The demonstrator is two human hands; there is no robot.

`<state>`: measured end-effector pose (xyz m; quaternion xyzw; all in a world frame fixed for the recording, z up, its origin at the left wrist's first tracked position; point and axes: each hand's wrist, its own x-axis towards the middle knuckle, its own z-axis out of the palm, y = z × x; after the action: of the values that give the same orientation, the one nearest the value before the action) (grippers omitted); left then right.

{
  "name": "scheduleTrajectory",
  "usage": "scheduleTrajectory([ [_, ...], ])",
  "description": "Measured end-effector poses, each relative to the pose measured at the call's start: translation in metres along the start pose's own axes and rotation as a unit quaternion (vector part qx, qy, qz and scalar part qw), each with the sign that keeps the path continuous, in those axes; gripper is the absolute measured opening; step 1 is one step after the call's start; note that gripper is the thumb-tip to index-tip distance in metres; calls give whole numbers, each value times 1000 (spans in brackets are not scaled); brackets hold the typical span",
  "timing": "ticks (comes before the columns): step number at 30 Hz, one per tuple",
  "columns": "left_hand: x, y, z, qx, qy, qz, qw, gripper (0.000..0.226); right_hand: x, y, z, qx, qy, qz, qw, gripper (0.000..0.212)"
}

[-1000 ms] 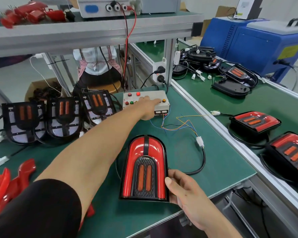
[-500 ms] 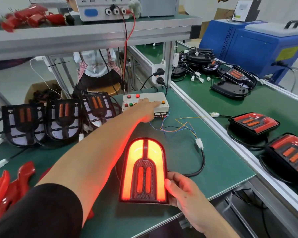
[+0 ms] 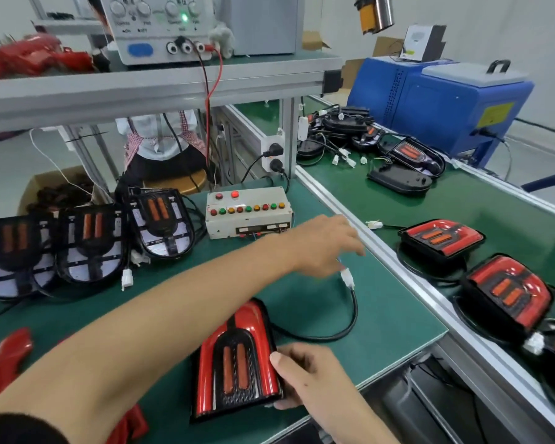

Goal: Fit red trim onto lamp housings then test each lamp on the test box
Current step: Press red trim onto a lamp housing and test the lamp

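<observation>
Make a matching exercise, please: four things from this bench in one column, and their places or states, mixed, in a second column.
Things:
1. test box
2. right hand
3. left hand
4. bare housings

Places or states:
A. holds the trimmed lamp at its edge
B. lined up at the left of the bench, without red trim
C. reaches toward the white connector
D. behind the lamp, with coloured buttons

Pairs: 1-D, 2-A, 3-C, 4-B
</observation>
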<state>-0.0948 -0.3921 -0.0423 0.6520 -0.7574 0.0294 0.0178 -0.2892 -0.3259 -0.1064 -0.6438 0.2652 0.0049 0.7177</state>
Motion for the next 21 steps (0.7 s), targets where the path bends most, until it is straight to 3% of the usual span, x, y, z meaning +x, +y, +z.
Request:
scheduleTrajectory([
  [4,12,19,24,195,-81,22,977,39,-9,7,-16,-169,149,-49,973,17],
  [8,10,23,36,199,-100,7,975,28,0,8,-59,-226,363,-139,893,4],
  [9,8,22,38,197,-95,13,976,26,7,7,-71,-260,385,-144,874,11],
  [12,2,19,42,172,-50,51,983,21,31,1,-98,-383,361,-91,845,47],
  [15,-3,19,44,145,2,87,986,16,48,-10,-103,-430,307,-53,847,32],
  [21,-10,10,41,132,15,95,987,21,61,-19,-107,-537,268,-48,798,42],
])
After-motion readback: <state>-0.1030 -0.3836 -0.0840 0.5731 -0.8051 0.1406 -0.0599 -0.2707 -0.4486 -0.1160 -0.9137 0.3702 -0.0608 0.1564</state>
